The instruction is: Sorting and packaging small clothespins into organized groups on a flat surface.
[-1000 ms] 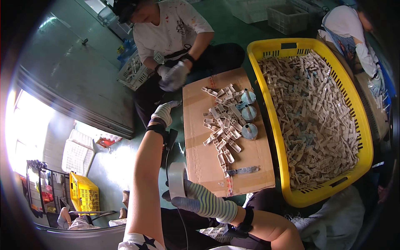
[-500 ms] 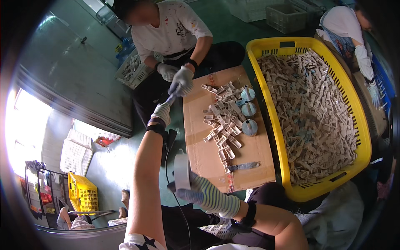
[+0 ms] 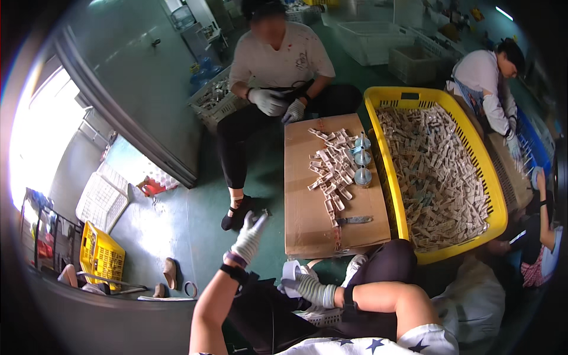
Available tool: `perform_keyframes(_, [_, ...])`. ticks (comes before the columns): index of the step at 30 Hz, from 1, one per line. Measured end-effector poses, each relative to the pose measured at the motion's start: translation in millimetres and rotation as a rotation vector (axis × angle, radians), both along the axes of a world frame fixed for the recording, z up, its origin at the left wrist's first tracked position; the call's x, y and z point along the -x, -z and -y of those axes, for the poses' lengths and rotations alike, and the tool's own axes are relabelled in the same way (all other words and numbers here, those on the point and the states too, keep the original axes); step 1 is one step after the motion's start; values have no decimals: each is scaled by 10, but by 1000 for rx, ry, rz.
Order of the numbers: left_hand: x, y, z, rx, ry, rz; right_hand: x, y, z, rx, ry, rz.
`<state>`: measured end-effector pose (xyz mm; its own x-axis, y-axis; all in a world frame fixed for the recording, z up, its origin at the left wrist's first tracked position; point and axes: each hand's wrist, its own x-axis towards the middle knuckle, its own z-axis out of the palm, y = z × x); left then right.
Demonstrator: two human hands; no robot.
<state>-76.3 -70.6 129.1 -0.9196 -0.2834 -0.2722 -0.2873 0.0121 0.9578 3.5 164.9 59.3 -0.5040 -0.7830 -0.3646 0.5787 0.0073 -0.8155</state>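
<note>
My left hand point(image 3: 248, 235), in a white glove with a dark wrist strap, hangs raised over the green floor with its fingers spread and nothing in it. My right hand point(image 3: 307, 289), also gloved, rests low by my lap and grips a white tape roll point(image 3: 289, 271). Just ahead lies a flat cardboard board point(image 3: 307, 207). It carries a strip of small packets point(image 3: 330, 168), three round blue-grey rolls point(image 3: 362, 160) and a cutter point(image 3: 355, 220). Across the board sits a person whose gloved hands point(image 3: 271, 102) are held together at their lap.
A big yellow basket point(image 3: 386, 160) heaped with packets stands right of the board. Another person point(image 3: 491, 77) bends over its far right side. White and grey crates stand behind. A smaller yellow crate point(image 3: 100, 255), a white crate point(image 3: 102, 201) and slippers lie on the floor at left.
My left hand has pulled back from the far person's hand toward me. That person's hand has drawn back to their lap. My right hand with the roll has sunk lower.
</note>
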Motion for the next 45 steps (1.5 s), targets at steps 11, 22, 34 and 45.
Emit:
perform_keyframes(11, [-1223,770,-259,-317,-64,142,-240,1,113,40,216,190])
perform_keyframes(22, [-1148,932,-368,-347,-47,62,-340,-48,57,-22,321,272])
perform_keyframes(34, [-1030,1238,-416,-189,32,49,-348,262,50,36,371,280])
perform_keyframes(45, [-1165,1268,-330,-18,31,71,-417,-123,169,-40,333,298])
